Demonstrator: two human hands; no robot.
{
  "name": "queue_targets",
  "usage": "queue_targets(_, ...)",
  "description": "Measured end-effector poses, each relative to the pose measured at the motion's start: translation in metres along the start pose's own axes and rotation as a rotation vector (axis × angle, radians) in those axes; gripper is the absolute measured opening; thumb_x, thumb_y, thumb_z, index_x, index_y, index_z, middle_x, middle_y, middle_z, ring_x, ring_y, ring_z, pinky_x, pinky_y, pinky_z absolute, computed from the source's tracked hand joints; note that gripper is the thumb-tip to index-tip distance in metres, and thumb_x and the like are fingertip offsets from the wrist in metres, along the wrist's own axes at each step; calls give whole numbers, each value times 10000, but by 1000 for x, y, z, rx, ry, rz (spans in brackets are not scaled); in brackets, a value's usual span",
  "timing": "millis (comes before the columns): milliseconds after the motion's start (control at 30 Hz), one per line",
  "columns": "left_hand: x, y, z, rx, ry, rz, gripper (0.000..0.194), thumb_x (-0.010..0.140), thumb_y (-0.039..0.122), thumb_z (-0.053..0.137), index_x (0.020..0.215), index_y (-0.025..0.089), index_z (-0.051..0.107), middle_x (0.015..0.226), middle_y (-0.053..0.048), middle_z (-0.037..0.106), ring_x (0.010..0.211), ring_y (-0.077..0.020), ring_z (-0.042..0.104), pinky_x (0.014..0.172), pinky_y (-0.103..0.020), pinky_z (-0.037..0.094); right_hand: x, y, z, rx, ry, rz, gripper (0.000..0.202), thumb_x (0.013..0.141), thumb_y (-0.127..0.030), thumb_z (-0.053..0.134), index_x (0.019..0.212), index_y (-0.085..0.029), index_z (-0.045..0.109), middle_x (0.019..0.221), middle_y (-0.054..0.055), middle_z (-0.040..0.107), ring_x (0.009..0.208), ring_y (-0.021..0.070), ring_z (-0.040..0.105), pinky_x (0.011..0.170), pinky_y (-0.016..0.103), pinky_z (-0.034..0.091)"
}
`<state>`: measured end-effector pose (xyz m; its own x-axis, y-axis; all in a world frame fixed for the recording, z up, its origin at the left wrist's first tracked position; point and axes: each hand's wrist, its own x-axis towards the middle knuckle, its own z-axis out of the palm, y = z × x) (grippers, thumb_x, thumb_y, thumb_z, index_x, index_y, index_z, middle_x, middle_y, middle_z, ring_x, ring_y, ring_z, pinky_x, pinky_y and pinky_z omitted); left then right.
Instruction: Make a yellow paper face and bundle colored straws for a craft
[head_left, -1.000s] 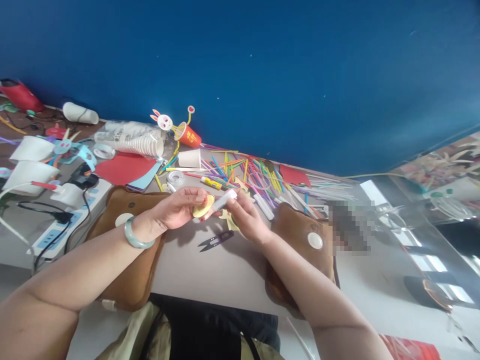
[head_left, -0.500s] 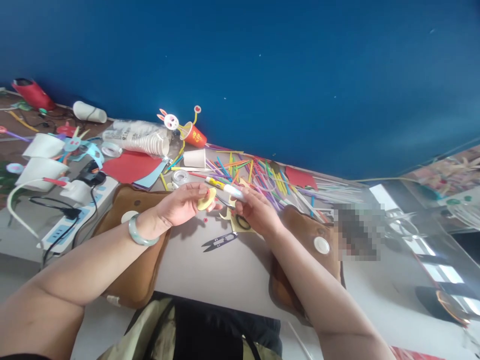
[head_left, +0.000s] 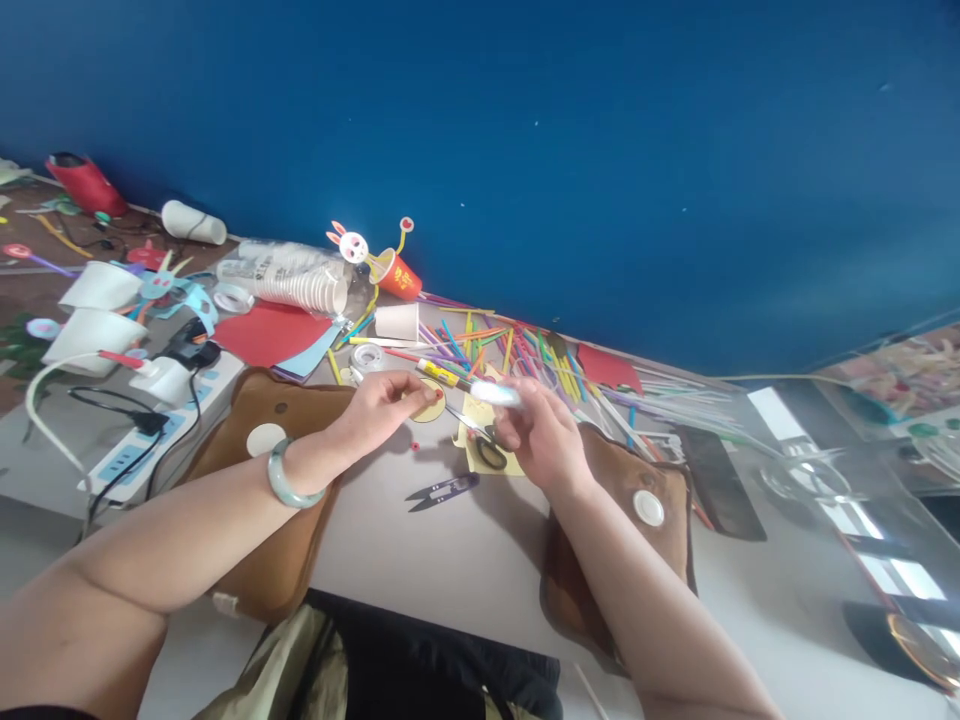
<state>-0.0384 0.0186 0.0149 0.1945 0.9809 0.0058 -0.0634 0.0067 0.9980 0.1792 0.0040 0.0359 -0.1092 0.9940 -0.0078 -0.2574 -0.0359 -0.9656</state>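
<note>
My left hand (head_left: 386, 408), with a pale bangle at its wrist, pinches the edge of a round yellow paper disc (head_left: 428, 402). A small red spot shows on the disc by the fingertips. In my right hand (head_left: 546, 430) is a glue stick (head_left: 495, 393) with a whitish body, its tip toward the left. Just behind the disc lies a yellow-labelled tube (head_left: 441, 374). Black-handled scissors (head_left: 491, 450) rest on yellow paper scraps (head_left: 512, 464) below the right hand. Dark thread snips (head_left: 442, 492) and a tiny red piece (head_left: 415, 446) lie nearer me.
Coloured straws (head_left: 517, 350) spread along the blue wall. A red cup (head_left: 400, 277) with a rabbit face stands behind a white cup (head_left: 397, 323). Brown pads (head_left: 247, 480) lie under both forearms. A power strip (head_left: 135, 455) and stacked cups are at left.
The yellow disc has turned from a slant to face upward and sits lower over the table. My right hand has moved slightly right and down, away from the disc. The view has shifted slightly.
</note>
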Motion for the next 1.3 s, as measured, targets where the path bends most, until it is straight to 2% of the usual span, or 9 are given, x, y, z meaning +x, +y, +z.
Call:
queue_targets(100,-1,-4,-1,92,2,57,312,779,464,777,746,155,748,745,-45,729,707,-140,613,681,-254,471,-7,-1,6,-111,52,-50,404,870,-588,663,903,-185,663,588,-53,538,414,48,424,399,192,300)
queue_targets(267,-2,-9,-2,90,-30,78,324,814,483,740,793,161,755,747,-39,724,685,-137,611,648,-252,472,-16,0,13,-257,-11,-91,294,851,-462,744,916,-190,652,509,-74,510,429,68,442,435,205,324)
queue_targets(500,-2,-1,-1,-13,-24,-21,296,789,455,768,766,161,742,763,-38,713,727,-140,606,703,-266,471,-12,4,10,-208,27,-155,310,865,-480,711,1007,-211,651,647,-46,600,496,82,524,464,213,412)
queue_targets(667,-6,9,-1,-308,-224,-126,282,775,399,780,656,170,667,689,-12,641,682,-131,563,645,-264,444,-12,15,4,-744,182,-515,204,923,-385,653,1053,-231,685,789,13,699,494,94,528,466,239,454)
queue_targets(767,-10,13,-1,-406,-368,-164,325,794,397,760,615,166,617,649,-14,595,646,-136,541,618,-276,426,-16,26,1,-1110,39,-842,203,940,-226,616,1110,-259,721,826,49,711,633,139,622,594,265,521)
queue_targets(867,-11,14,0,-467,-387,-141,340,786,409,762,613,165,599,631,-5,555,606,-128,504,602,-282,409,-19,36,3,-1279,-194,-987,374,940,-130,563,1285,-243,655,851,62,697,704,155,659,640,263,536)
queue_targets(1033,-7,16,0,-500,-350,-52,420,782,418,759,544,163,525,571,14,464,550,-102,411,547,-272,334,-23,45,11,-1273,-251,-1046,464,927,-149,572,1388,-179,535,944,89,692,795,176,688,679,270,577)
queue_targets(1200,-7,16,1,-529,-361,-62,385,789,402,740,556,175,534,574,13,465,569,-120,443,576,-289,371,-24,51,14,-1202,-384,-918,452,943,-177,525,1394,-193,504,1067,115,689,1006,211,704,750,301,607)
queue_targets(1300,-9,15,2,-538,-362,-82,391,748,416,771,552,177,532,559,15,476,540,-114,428,549,-287,354,-26,55,16,-1174,-344,-934,451,941,-118,511,1385,-189,507,1021,105,703,903,189,718,720,283,596)
